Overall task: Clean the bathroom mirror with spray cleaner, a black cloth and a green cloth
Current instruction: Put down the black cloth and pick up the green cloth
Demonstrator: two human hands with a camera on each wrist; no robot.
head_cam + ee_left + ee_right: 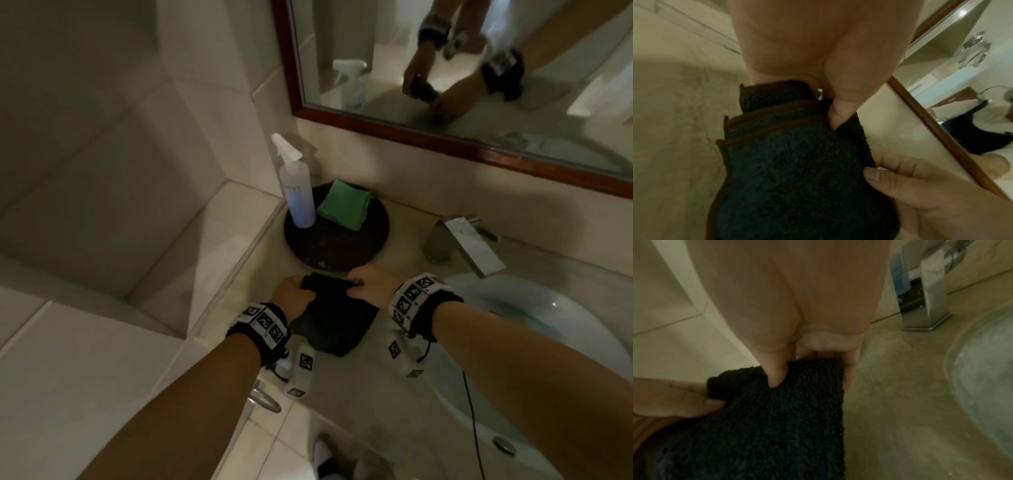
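Black cloth (pixel 334 318): folded, on the counter (pixel 404 246) before the tray (pixel 337 253), far edge pinched by left hand (pixel 293 294) and right hand (pixel 368 286).
Risk: a lift by one layer unfolds it, trailing toward the basin (pixel 513 329); bottle (pixel 296 192) and green cloth (pixel 344 205) sit close behind.

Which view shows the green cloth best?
The head view: the green cloth lies folded on the dark round tray, beside the spray bottle, in plain sight. The two wrist views show none of it; both are filled by the black cloth that both hands are gripping.
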